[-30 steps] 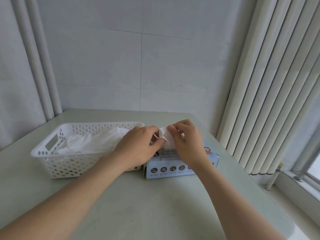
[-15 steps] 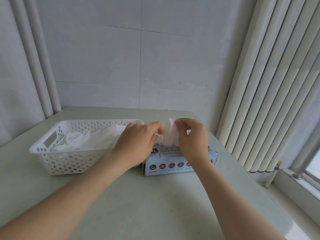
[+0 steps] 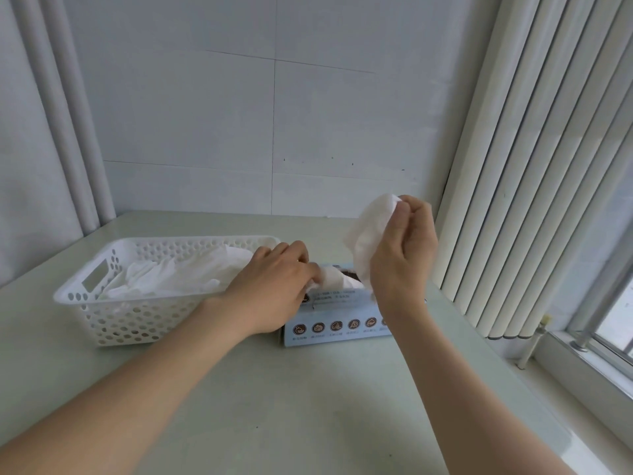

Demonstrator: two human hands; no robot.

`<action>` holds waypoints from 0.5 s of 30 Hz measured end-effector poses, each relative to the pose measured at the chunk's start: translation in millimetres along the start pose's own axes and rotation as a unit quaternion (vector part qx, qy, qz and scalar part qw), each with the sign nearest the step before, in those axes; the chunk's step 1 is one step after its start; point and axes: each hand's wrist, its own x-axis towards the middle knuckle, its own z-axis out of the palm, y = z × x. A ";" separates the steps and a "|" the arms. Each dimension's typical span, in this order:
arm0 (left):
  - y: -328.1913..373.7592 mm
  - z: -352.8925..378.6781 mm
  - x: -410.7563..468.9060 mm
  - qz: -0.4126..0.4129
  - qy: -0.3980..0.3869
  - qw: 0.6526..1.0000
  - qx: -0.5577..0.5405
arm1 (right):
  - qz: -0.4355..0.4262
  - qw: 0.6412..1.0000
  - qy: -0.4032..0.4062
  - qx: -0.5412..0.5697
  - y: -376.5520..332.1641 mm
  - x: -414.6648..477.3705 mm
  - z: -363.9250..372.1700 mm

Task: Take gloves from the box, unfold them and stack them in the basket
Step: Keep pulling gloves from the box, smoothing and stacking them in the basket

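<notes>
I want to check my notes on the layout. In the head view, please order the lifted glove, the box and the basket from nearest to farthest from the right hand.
1. Lifted glove: pinched in the right hand, above the box.
2. Box: just below that hand.
3. Basket: farthest, at the left, beyond the left hand, which grips the next glove at the box.

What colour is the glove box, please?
The box is light blue with dark round icons; head view.

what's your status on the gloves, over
Status: right hand pinches folded glove, raised over glove box; left hand holds next glove down at the opening; white basket holds unfolded gloves; left hand lies across the way there.
</notes>
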 end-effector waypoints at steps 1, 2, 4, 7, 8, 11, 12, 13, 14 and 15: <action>0.0 -4.1 0.1 -0.006 0.004 1.000 -0.029 | 0.004 1.000 -0.010 0.007 -1.9 -1.0 0.9; 0.7 -8.3 0.9 -0.017 0.011 0.998 -0.057 | 0.011 1.000 -0.024 0.014 -1.7 -1.7 1.8; 6.0 -21.0 2.9 -0.050 0.041 0.990 -0.129 | 0.041 0.997 -0.063 0.032 -1.8 -4.3 3.8; 16.5 -39.8 5.2 -0.096 0.079 0.939 -0.322 | 0.114 0.984 -0.118 0.062 -4.7 -8.1 6.0; 18.4 -43.7 5.9 -0.102 0.089 0.922 -0.362 | 0.136 0.979 -0.132 0.071 -6.0 -8.8 5.9; 17.4 -46.9 8.7 -0.113 0.140 0.908 -0.379 | 0.199 0.960 -0.161 0.110 -9.2 -11.0 5.0; 15.2 -47.0 9.8 -0.124 0.159 0.900 -0.387 | 0.223 0.953 -0.164 0.126 -9.2 -10.8 4.7; 13.9 -47.9 10.7 -0.141 0.175 0.887 -0.404 | 0.251 0.944 -0.164 0.140 -6.7 -10.4 4.5; 11.3 -49.7 11.6 -0.163 0.183 0.870 -0.428 | 0.278 0.936 -0.164 0.141 -4.4 -9.8 4.3; 9.7 -52.8 12.0 -0.183 0.185 0.851 -0.456 | 0.305 0.927 -0.171 0.137 -3.4 -9.5 4.1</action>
